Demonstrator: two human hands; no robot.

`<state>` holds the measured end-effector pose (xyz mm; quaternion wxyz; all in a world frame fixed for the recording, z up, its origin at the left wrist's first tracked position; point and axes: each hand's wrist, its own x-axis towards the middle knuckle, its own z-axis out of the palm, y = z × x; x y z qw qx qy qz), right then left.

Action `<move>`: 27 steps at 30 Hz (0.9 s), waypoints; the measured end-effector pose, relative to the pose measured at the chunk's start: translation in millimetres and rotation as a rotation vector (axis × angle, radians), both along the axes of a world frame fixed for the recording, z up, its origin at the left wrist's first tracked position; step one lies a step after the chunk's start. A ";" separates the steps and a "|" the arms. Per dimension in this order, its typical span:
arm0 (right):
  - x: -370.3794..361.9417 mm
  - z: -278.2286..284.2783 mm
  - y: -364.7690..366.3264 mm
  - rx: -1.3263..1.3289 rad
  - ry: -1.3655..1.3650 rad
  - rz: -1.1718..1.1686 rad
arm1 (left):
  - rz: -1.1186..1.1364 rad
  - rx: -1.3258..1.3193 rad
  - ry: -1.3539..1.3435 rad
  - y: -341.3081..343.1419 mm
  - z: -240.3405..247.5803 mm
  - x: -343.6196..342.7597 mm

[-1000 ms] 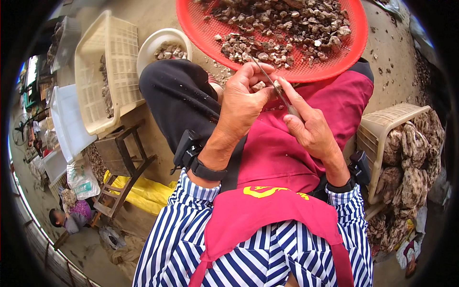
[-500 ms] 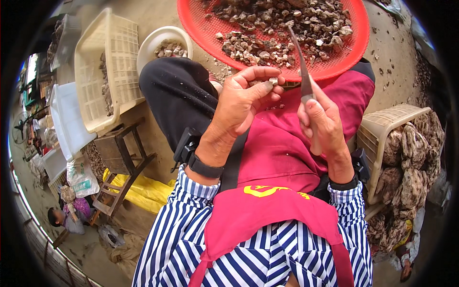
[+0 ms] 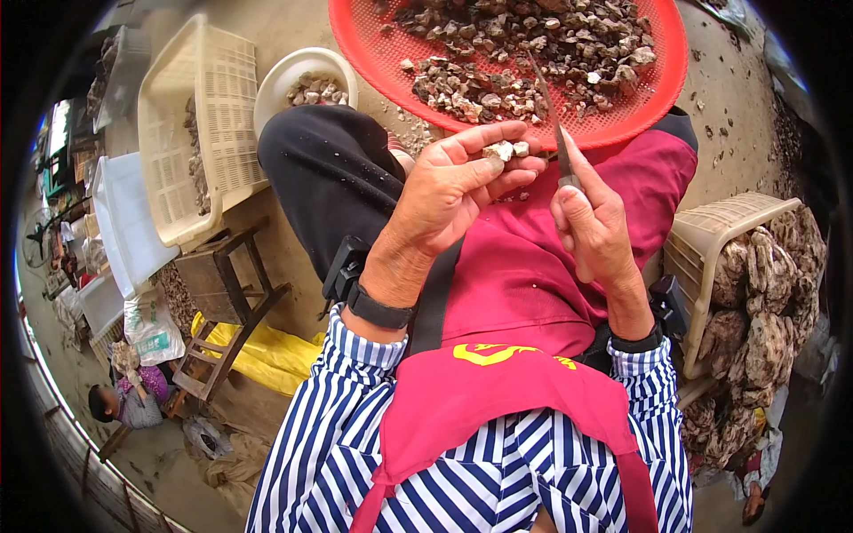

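Note:
My left hand (image 3: 437, 188) is turned palm up with its fingers half curled around a few small whitish chunks (image 3: 506, 150). Its thumb rests against one of them. In my right hand (image 3: 593, 224) is a knife (image 3: 556, 129) with a thin, dark, slightly curved blade. The blade points up and away, just right of the left fingertips and apart from the chunks. Beyond both hands is a wide red mesh basket (image 3: 384, 67), holding many rough brown and grey chunks (image 3: 529, 40). What exactly the chunks are, I cannot tell.
A white bowl (image 3: 270, 98) of pale chunks sits by my left knee, beside a cream plastic crate (image 3: 233, 115). A wooden stool (image 3: 210, 284) and yellow sheeting (image 3: 277, 353) lie left. At right, a crate (image 3: 691, 240) adjoins large brown clumps (image 3: 755, 311). Another person (image 3: 142, 404) is far left.
My left fingers have opened a little, showing more of the whitish chunks. The knife has tilted slightly left, and my right hand's grip has shifted a little.

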<state>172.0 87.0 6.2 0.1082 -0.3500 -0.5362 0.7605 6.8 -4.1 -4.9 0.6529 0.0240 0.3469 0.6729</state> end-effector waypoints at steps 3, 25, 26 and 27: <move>-0.7 0.5 -2.1 0.051 -0.008 0.030 | -0.005 0.017 0.027 -2.6 -4.2 -0.7; 1.0 -13.7 -5.5 0.652 0.026 0.206 | 0.083 -0.032 -0.017 -3.2 -8.5 -6.8; 0.7 -6.2 -4.8 0.621 -0.056 0.277 | 0.093 -0.035 -0.018 -5.5 -10.1 -7.7; 0.6 -2.2 -4.6 0.589 -0.138 0.346 | 0.103 -0.037 -0.019 -7.8 -12.1 -8.4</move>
